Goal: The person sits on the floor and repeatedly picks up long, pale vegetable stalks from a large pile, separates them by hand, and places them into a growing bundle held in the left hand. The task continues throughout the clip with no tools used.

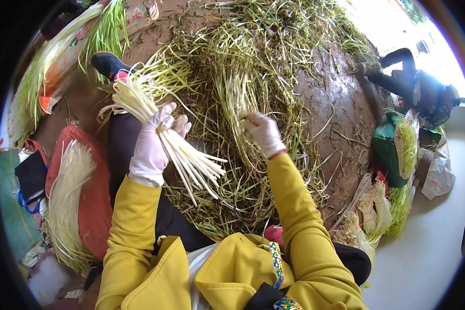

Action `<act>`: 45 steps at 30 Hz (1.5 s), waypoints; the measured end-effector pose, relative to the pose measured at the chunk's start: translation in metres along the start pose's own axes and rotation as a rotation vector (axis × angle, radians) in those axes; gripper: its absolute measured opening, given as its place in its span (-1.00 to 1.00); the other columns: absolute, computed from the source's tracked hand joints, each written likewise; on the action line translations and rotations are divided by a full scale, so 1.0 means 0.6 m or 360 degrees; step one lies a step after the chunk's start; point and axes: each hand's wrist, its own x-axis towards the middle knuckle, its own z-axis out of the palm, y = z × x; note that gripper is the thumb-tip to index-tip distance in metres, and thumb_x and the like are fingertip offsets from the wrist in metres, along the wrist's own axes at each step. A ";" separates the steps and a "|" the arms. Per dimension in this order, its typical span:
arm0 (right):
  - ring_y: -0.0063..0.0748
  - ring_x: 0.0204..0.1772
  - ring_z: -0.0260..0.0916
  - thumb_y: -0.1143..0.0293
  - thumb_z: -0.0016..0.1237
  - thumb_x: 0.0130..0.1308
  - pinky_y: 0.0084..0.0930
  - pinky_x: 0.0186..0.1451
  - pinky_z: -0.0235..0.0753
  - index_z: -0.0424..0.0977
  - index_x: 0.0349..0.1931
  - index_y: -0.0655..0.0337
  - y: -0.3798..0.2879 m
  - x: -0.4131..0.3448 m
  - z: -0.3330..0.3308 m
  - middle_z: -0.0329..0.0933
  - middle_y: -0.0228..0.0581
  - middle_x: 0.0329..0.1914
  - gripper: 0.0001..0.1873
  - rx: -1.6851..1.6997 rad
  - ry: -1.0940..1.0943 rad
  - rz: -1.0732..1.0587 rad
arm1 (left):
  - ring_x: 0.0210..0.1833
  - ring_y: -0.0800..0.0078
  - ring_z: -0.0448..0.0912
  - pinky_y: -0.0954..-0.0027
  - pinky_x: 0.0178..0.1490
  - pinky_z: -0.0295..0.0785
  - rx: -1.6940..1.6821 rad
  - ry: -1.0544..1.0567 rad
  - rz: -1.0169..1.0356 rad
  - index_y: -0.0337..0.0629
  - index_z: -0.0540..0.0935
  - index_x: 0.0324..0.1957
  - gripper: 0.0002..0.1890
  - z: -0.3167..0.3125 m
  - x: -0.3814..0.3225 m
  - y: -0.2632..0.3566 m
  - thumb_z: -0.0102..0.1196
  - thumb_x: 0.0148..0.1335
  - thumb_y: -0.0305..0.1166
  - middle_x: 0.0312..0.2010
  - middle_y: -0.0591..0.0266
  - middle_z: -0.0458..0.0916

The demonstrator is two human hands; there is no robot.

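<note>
My left hand [152, 145], in a thin white glove, is wrapped around a bunch of pale, blanched leafy stalks [192, 161], which look like chives. Their white ends fan out toward the lower right, while the yellowish leaves droop past my fingers at the upper left. To the right, my gloved right hand [266, 135] is slightly blurred over a heap of loose green and straw-coloured stalks [234, 91]. Its fingers are curled at the strands, and whether they grip any cannot be made out. The heap lies on the muddy floor between my legs.
A pale bundle [69, 201] rests on a red sack [95, 209] at left. Tied bundles [380, 205] and a green sack [385, 145] stand at right. Longer stalks [58, 54] lie at upper left. Another person [422, 89] is at the far right, beside wet brown floor [333, 89].
</note>
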 end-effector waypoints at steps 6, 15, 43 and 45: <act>-0.50 -0.32 0.57 0.43 0.08 0.19 -0.64 -0.20 0.60 0.58 -0.15 0.06 0.006 -0.103 -0.021 0.63 -0.27 -0.28 -0.80 -0.0436 -0.0144 -0.0688 | -0.25 0.38 0.58 0.24 -0.04 0.52 -0.0069 -0.0149 -0.0020 -0.17 0.49 -0.13 -0.72 -0.009 0.008 0.004 0.16 0.19 -0.26 -0.59 0.43 0.38; -0.24 -0.33 0.54 0.26 -0.06 0.17 -0.33 -0.22 0.55 0.59 -0.32 0.11 0.036 -0.187 0.071 0.58 -0.19 -0.42 -0.80 -0.1278 -0.1536 -0.0894 | -0.33 0.37 0.55 0.21 0.00 0.52 -0.0073 -0.0168 -0.0050 -0.26 0.49 -0.15 -0.69 -0.027 0.014 -0.008 0.17 0.18 -0.26 -0.57 0.41 0.35; -0.81 -0.61 0.17 0.45 0.03 0.19 -0.80 -0.61 0.16 0.55 -0.17 0.22 -0.095 -0.039 -0.090 0.52 -0.49 -0.48 -0.80 0.0376 -0.0381 -0.0357 | -0.47 0.50 0.39 0.36 -0.10 0.38 -0.0080 -0.0207 -0.0052 -0.18 0.45 -0.25 -0.76 0.002 -0.007 0.006 0.17 0.17 -0.28 -0.68 0.51 0.23; -0.81 -0.60 0.16 0.43 0.04 0.18 -0.84 -0.56 0.18 0.54 -0.19 0.26 -0.090 -0.077 -0.083 0.53 -0.47 -0.42 -0.80 0.0928 -0.0467 -0.0630 | -0.48 0.49 0.40 0.34 -0.12 0.41 -0.0055 -0.0116 -0.0047 -0.21 0.44 -0.24 -0.75 0.000 -0.008 0.001 0.17 0.18 -0.29 -0.65 0.50 0.25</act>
